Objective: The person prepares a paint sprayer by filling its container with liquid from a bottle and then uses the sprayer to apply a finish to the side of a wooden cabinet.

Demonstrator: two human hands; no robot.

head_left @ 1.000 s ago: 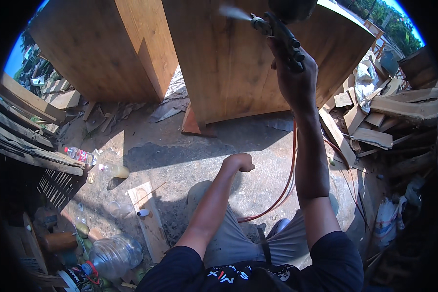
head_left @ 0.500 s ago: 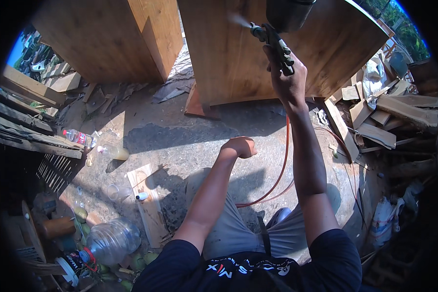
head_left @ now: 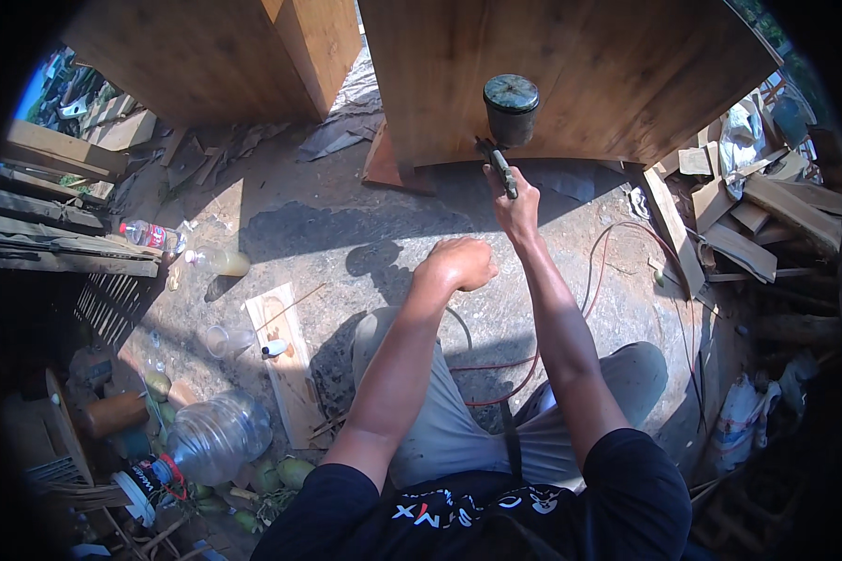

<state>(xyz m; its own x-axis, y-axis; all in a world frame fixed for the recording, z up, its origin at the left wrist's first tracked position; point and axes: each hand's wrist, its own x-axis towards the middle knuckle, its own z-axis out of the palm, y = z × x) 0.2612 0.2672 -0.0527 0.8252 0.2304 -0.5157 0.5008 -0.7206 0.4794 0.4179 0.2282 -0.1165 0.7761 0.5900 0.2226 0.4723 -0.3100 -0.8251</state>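
My right hand [head_left: 518, 208] grips a spray gun [head_left: 500, 168] by its handle. A dark lidded paint cup [head_left: 511, 120] sits on top of the gun. Just beyond stands a large brown wooden panel [head_left: 608, 84], and the gun is in front of its lower edge. No mist shows at the nozzle, which is mostly hidden. My left hand [head_left: 457, 265] hovers over the ground between my knees, its fingers curled into a loose fist; no object shows in it. A red hose [head_left: 601, 262] loops across the ground beneath my right forearm.
A second wooden piece [head_left: 196, 56] stands at the far left. Scrap wood [head_left: 767, 220] is heaped on the right. Bottles [head_left: 220, 261], a plastic cup [head_left: 225, 340], a board [head_left: 285, 374] and a big clear jug [head_left: 217, 438] lie to the left. Slatted wood [head_left: 65, 238] borders that side.
My right hand has brought the spray gun down and nearer, to the panel's lower edge. The mist seen earlier no longer shows. My left hand stays curled and has shifted slightly.
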